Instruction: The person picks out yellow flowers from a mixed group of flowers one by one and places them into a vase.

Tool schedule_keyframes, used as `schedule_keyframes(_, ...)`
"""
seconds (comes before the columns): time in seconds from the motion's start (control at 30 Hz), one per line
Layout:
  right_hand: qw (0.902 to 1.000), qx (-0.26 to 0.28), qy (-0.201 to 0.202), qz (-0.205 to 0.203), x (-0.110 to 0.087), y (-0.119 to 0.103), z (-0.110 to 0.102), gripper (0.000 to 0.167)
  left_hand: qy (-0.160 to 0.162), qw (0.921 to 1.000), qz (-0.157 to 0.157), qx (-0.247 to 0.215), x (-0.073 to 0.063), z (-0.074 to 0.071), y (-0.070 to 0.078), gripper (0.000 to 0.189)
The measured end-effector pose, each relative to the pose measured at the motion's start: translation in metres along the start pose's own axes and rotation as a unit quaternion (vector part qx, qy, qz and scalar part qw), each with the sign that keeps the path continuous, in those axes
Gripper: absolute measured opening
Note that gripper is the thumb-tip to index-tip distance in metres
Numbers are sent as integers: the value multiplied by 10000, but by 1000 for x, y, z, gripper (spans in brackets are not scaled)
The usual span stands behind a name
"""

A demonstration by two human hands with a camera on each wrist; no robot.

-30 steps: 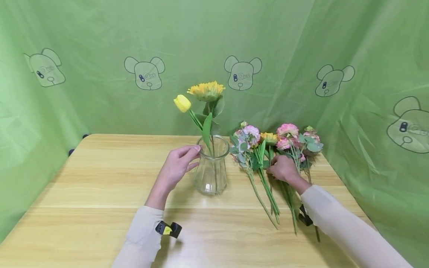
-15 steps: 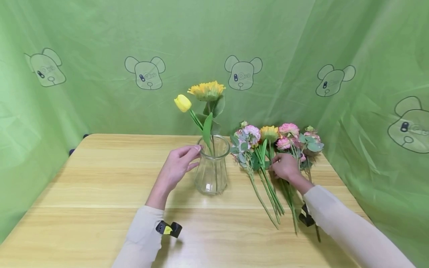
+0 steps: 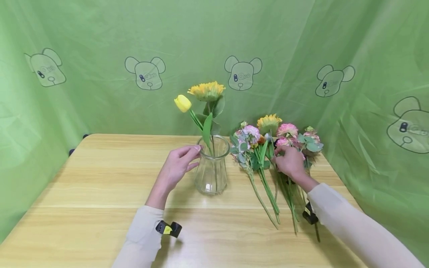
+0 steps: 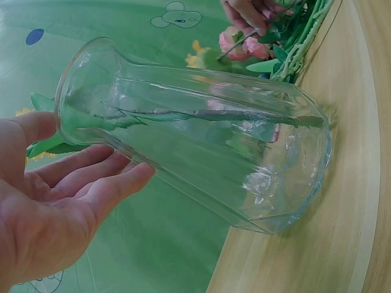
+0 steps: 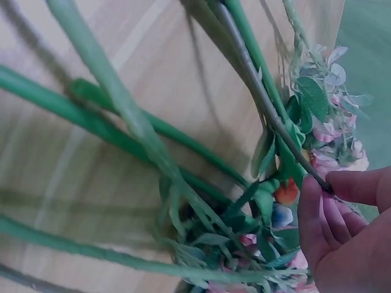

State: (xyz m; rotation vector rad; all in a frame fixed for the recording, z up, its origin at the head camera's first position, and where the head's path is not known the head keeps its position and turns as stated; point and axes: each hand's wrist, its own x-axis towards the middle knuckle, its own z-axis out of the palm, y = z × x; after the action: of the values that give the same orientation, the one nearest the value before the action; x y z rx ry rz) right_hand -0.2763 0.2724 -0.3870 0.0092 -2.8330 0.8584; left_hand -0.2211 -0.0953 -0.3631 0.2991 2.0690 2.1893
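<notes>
A clear glass vase [image 3: 210, 175] stands upright on the table, with a yellow tulip [image 3: 182, 103] and a sunflower [image 3: 206, 91] in it. My left hand [image 3: 179, 163] touches the vase at its rim and neck from the left; in the left wrist view its fingers are fairly straight along the glass. To the right, my right hand [image 3: 289, 162] pinches the dark stem [image 5: 287, 137] of another sunflower [image 3: 269, 123] between thumb and fingers. That bloom rises above the other flowers lying on the table.
Beside the vase lie lilac-pink flowers [image 3: 251, 134], and pink flowers [image 3: 287, 131] lie farther right. Green stems [image 3: 268, 195] stretch toward the table's [image 3: 100, 186] front. A green curtain [image 3: 194, 44] hangs behind.
My right hand has moved slightly up and to the right, lifting the sunflower so that its head now stands above the others. My left hand and the vase have stayed in place.
</notes>
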Motion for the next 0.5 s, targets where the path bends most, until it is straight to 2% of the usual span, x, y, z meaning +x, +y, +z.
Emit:
schedule_keyframes(0.23,9979,-387,433,-290,2,-6,-10,18,-17,10000,26,14,1,0,-1,50)
schedule_keyframes(0.5,9962,-319,659,-462,6,-15,-21,16,-31,10000,36,25,1,-1,0,51)
